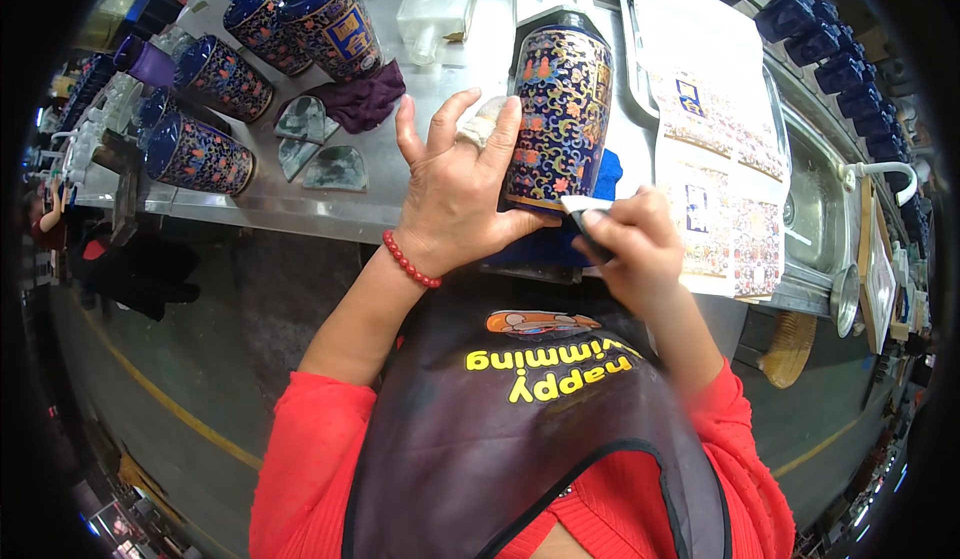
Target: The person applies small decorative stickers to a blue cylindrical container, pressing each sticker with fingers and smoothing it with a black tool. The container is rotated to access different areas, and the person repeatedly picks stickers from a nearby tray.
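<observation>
From afar I see the jar (562, 119) as smooth and glossy. Left of the jar lies matt, wrinkled cloth (365, 99); right of it, paper sheets (700, 19). Around the jar, the table (290, 199) looks like shiny metal. Below it, the apron (440, 469) has a slick, plastic-like sheen.

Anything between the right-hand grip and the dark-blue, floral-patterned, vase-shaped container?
Only the small black-handled, pale-tipped tool in the right-hand grip, at the near end of the container. Nothing else visible is in the way.
</observation>
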{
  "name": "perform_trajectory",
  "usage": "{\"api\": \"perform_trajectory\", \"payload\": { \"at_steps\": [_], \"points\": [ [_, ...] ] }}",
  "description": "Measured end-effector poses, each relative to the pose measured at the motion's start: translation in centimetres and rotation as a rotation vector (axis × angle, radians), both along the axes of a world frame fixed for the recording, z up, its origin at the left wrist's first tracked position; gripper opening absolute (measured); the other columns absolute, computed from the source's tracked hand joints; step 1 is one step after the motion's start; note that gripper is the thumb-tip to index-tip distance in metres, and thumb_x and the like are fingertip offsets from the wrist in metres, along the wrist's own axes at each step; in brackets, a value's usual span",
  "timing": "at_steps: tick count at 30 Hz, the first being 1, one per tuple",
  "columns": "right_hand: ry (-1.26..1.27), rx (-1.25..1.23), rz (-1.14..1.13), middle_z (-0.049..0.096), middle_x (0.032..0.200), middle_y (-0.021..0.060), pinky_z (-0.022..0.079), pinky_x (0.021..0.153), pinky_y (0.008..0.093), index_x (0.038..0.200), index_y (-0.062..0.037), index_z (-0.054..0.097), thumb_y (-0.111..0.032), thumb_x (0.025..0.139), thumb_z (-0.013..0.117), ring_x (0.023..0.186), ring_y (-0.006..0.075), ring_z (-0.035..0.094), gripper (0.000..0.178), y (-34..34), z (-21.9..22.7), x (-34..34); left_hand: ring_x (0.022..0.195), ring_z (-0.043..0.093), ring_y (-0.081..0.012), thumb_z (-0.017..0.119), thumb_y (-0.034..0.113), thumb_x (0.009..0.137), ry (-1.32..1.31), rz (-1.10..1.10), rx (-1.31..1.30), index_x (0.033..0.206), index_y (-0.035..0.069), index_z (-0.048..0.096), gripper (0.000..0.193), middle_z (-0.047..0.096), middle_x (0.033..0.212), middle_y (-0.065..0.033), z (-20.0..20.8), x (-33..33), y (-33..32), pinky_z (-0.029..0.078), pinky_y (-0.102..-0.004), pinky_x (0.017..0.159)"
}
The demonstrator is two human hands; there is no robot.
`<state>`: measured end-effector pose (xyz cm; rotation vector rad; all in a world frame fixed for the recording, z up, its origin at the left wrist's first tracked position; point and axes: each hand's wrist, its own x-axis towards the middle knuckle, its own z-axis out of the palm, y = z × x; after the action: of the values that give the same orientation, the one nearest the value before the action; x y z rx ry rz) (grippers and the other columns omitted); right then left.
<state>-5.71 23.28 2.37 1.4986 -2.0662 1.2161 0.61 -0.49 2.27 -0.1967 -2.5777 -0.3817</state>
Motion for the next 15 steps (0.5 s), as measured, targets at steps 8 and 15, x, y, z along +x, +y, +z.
{"api": "perform_trajectory", "payload": {
  "at_steps": [8, 15],
  "points": [
    [-0.269, -0.002, -0.168, 0.064, 0.084, 0.0100, 0.044, 0.058, 0.0297, 0.105, -0.0019, 0.072, -0.008, 0.085, 0.082, 0.067, 0.0188, 0.058, 0.023, 0.8, 0.4, -0.3, 0.139, 0.041, -0.0315, 0.079, 0.069, 0.068, 0.160, -0.001, 0.024, 0.146, -0.001, 0.052, 0.108, 0.072, 0.100, -0.0129, -0.5, -0.4, 1.2, 0.008, -0.0714, 0.115],
    [-0.493, -0.081, -0.175, 0.067, 0.091, 0.0106, 0.050, 0.066, 0.0299, 0.114, 0.0023, 0.067, -0.002, 0.092, 0.072, 0.076, 0.0206, 0.065, 0.022, 0.7, 0.4, 0.4, 0.140, 0.038, -0.0344, 0.079, 0.069, 0.069, 0.067, 0.026, 0.016, 0.155, 0.000, 0.041, 0.116, 0.071, 0.107, -0.0149, -1.7, -0.1, 0.3, 0.006, -0.0700, 0.115]
  ]
}}
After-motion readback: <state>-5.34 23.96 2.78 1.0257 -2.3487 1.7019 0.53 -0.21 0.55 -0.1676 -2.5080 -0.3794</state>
